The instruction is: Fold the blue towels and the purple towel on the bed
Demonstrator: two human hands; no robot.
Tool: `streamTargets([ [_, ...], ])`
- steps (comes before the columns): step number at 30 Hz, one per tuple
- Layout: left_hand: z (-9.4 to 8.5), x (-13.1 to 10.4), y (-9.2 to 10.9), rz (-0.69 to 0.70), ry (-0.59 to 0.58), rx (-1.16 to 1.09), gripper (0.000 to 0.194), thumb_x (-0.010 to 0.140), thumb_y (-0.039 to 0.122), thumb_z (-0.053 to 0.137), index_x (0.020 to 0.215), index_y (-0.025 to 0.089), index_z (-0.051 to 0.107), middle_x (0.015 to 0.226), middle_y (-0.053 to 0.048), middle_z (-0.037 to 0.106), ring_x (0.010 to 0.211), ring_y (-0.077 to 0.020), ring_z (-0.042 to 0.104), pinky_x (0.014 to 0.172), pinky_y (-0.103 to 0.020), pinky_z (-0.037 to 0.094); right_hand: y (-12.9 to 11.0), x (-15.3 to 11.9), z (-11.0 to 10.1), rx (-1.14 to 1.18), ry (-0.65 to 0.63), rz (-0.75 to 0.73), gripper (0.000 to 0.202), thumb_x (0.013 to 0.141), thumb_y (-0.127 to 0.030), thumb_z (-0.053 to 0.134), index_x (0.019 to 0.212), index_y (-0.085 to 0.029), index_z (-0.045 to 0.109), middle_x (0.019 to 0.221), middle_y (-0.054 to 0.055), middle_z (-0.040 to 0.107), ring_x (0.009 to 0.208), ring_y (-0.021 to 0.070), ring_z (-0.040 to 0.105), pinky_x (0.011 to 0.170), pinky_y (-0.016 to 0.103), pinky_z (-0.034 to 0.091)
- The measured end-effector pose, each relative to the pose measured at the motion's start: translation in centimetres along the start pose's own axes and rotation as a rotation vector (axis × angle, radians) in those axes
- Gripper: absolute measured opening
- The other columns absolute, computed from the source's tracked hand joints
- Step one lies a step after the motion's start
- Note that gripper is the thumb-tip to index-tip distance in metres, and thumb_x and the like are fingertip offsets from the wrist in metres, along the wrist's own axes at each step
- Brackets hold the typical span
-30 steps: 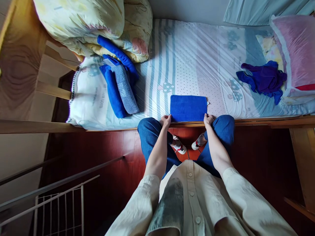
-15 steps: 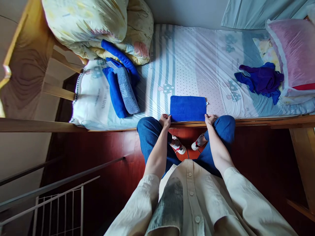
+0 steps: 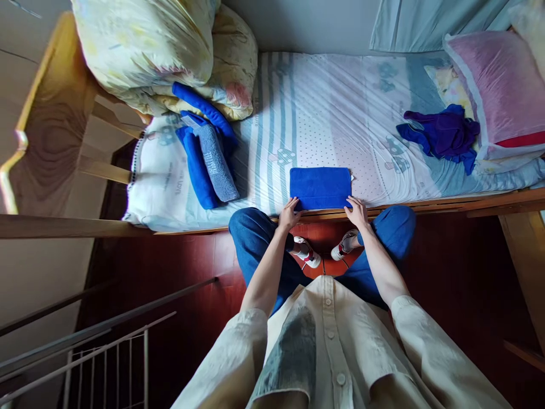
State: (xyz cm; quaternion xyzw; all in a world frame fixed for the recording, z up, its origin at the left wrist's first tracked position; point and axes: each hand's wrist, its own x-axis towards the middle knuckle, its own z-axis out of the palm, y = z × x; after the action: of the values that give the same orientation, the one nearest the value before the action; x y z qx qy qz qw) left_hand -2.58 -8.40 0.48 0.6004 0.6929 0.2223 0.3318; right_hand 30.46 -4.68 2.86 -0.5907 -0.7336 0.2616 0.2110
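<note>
On the bed [image 3: 353, 108], a blue cloth [image 3: 321, 186] is laid at twelve o'clock, apparently folded already. Its near corners are touched by left hand [image 3: 289, 215] and right hand [image 3: 356, 213]; grip closure cannot be told. At two, crumpled cloths [image 3: 447, 133] are left unfolded.

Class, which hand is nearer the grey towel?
Left. The left hand is right of the grey towel, by the left end of the flat blue cloth; the right hand is farther right, by its right end.
</note>
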Motion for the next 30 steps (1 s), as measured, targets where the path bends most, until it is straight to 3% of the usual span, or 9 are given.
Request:
streamTargets([
  [6, 1.0, 0.6, 0.5, -0.019, 0.028, 0.047, 0.075, 0.074, 0.006, 0.058, 0.148, 0.016, 0.06, 0.156, -0.013, 0.059, 0.153, -0.0332, 0.045, 0.129, -0.05, 0.036, -0.6, 0.9, 0.6, -0.046, -0.049, 0.164, 0.057, 0.086, -0.012, 0.068, 0.142, -0.016, 0.066, 0.148, 0.014, 0.065, 0.142, 0.0278, 0.057, 0.122, 0.045, 0.046],
  [13, 1.3, 0.9, 0.8, -0.007, 0.137, 0.041, 0.057, 0.081, 0.006, 0.051, 0.133, 0.019, 0.07, 0.144, -0.012, 0.068, 0.144, -0.0347, 0.053, 0.121, -0.055, 0.041, -1.0, 3.2, 1.2, -0.139, -0.065, 0.383, 0.058, 0.081, 0.0, 0.059, 0.134, -0.018, 0.074, 0.123, 0.017, 0.077, 0.12, 0.0327, 0.07, 0.108, 0.046, 0.054],
  [17, 0.8, 1.3, 0.5, -0.003, 0.169, 0.002, 0.055, 0.076, 0.004, 0.051, 0.123, 0.021, 0.075, 0.133, -0.01, 0.074, 0.136, -0.0324, 0.059, 0.116, -0.05, 0.046, -0.4, 3.7, 1.4, -0.091, -0.005, 0.369, 0.052, 0.081, -0.003, 0.058, 0.128, -0.017, 0.076, 0.125, 0.017, 0.076, 0.123, 0.0334, 0.068, 0.11, 0.047, 0.051],
  [22, -0.2, 2.5, -0.2, -0.08, 0.214, -0.101, 0.046, 0.07, 0.006, 0.057, 0.109, 0.018, 0.078, 0.112, -0.011, 0.077, 0.112, -0.031, 0.068, 0.109, -0.045, 0.051, 1.0, 3.8, 1.2, 0.139, 0.051, 0.318, 0.043, 0.077, -0.009, 0.062, 0.117, -0.014, 0.079, 0.12, 0.015, 0.078, 0.113, 0.0291, 0.072, 0.108, 0.041, 0.052],
  [26, -0.8, 2.5, -0.5, -0.074, 0.215, -0.144, 0.04, 0.069, 0.01, 0.061, 0.105, 0.019, 0.078, 0.106, -0.01, 0.077, 0.109, -0.0308, 0.068, 0.105, -0.045, 0.052, 1.8, 3.4, 0.8, 0.244, 0.09, 0.256, 0.034, 0.077, -0.017, 0.063, 0.106, -0.012, 0.08, 0.108, 0.015, 0.08, 0.1, 0.028, 0.073, 0.1, 0.04, 0.055],
  [30, -1.0, 2.0, -0.4, -0.08, 0.214, -0.197, 0.036, 0.071, 0.015, 0.064, 0.104, 0.019, 0.077, 0.104, -0.011, 0.076, 0.104, -0.0303, 0.068, 0.099, -0.043, 0.055, 2.2, 2.9, 0.4, 0.235, 0.123, 0.23, 0.027, 0.077, -0.022, 0.065, 0.099, -0.014, 0.079, 0.103, 0.014, 0.08, 0.099, 0.0286, 0.071, 0.098, 0.041, 0.055],
])
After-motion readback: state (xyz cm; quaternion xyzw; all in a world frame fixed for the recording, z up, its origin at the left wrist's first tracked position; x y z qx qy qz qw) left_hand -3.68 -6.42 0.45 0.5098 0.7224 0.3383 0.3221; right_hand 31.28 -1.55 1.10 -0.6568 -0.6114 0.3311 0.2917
